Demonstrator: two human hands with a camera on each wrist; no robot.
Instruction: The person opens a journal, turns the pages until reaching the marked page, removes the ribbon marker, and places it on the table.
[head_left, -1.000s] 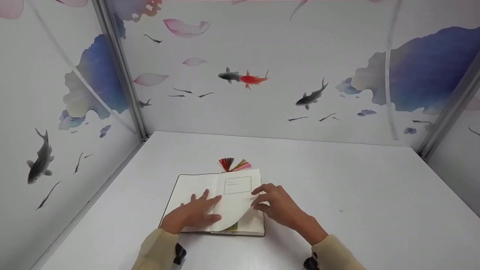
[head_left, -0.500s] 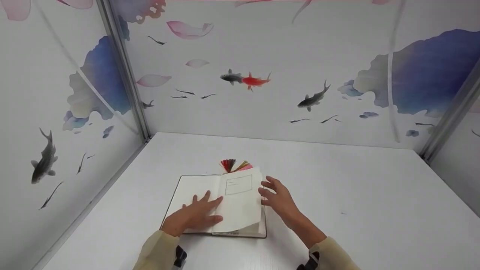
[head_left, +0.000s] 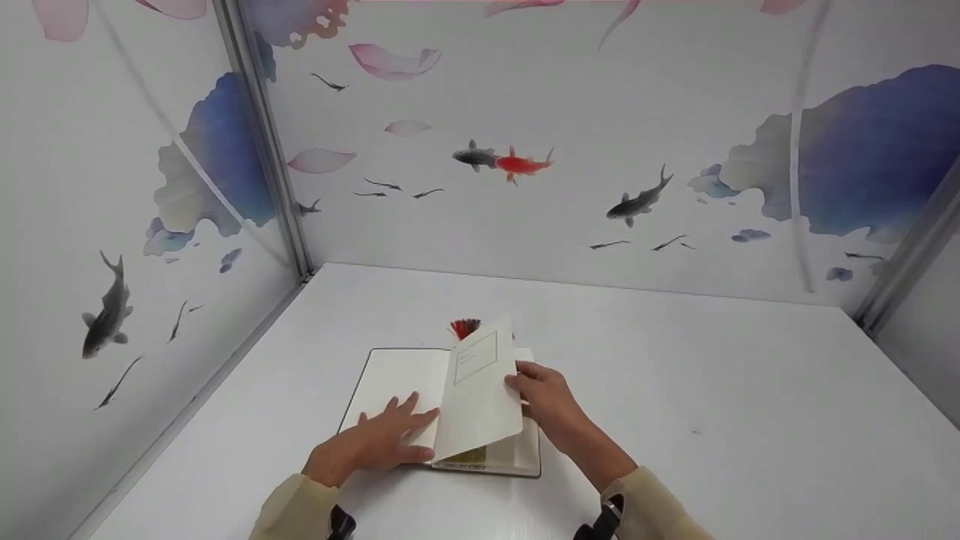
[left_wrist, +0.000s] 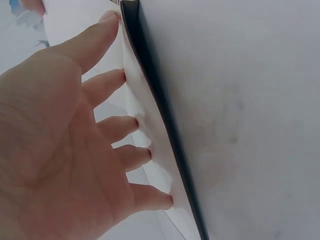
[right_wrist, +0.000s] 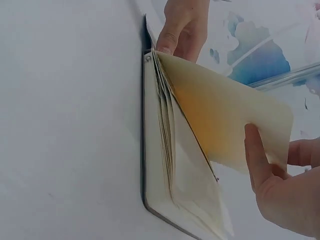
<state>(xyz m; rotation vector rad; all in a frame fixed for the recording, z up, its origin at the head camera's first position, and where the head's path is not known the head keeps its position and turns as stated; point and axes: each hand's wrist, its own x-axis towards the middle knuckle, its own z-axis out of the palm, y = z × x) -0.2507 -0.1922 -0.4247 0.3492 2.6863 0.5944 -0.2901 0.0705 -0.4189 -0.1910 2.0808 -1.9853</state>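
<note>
White, the left page (head_left: 407, 369) of the open notebook (head_left: 529, 456) on the bench (head_left: 247, 420) lies under the spread left hand (head_left: 375, 441), and a raised leaf (head_left: 480, 405) is pinched in the right hand's grip (head_left: 553, 401) — page-turning, seemingly, calling next for a leftward sweep.

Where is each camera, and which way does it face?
Head: on the head, facing forward and down at the open book; left hand, right hand and sleeves show.
Left wrist: on that wrist, facing the book's edge; mostly left hand shows.
Right wrist: on that wrist, facing the raised page; both hands show.
Head and right wrist share the right hand pinching that page.
</note>
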